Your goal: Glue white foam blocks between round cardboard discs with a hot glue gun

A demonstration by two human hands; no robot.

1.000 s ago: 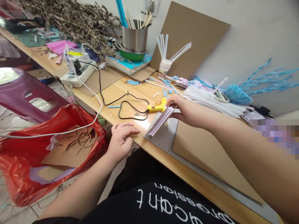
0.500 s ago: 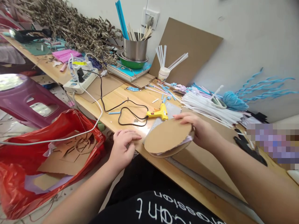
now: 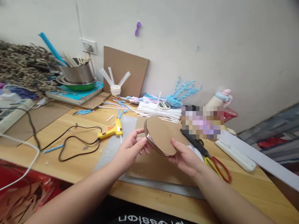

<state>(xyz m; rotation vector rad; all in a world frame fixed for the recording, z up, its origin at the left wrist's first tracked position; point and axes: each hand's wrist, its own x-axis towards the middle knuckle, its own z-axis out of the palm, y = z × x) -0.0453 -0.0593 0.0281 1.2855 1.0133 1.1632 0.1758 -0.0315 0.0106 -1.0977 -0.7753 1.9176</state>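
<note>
A round cardboard piece point(image 3: 161, 135), made of two stacked discs with something pale showing between them, is held up tilted above the table. My right hand point(image 3: 187, 157) pinches its lower right edge, thumb on the front face. At the left edge, my left hand point(image 3: 134, 144) has its thumb and fingers closed on the rim. Left of my hands lies a yellow hot glue gun point(image 3: 109, 130), its black cord looped on the wood. Beneath the discs is a larger cardboard sheet point(image 3: 149, 168), with a grey metal ruler-like strip point(image 3: 161, 185) along its near edge.
Scissors with red and yellow handles point(image 3: 219, 168) lie at the right. White pipe cleaners point(image 3: 156, 112) and a paper cup of glue sticks point(image 3: 115, 91) stand farther back. A metal pot point(image 3: 78, 73) is at back left; a power strip point(image 3: 17, 109) sits at far left.
The view has swung right. My left hand has come from the table edge to the cardboard discs. The discs are turned more upright, and my right hand has shifted to their lower right edge.
</note>
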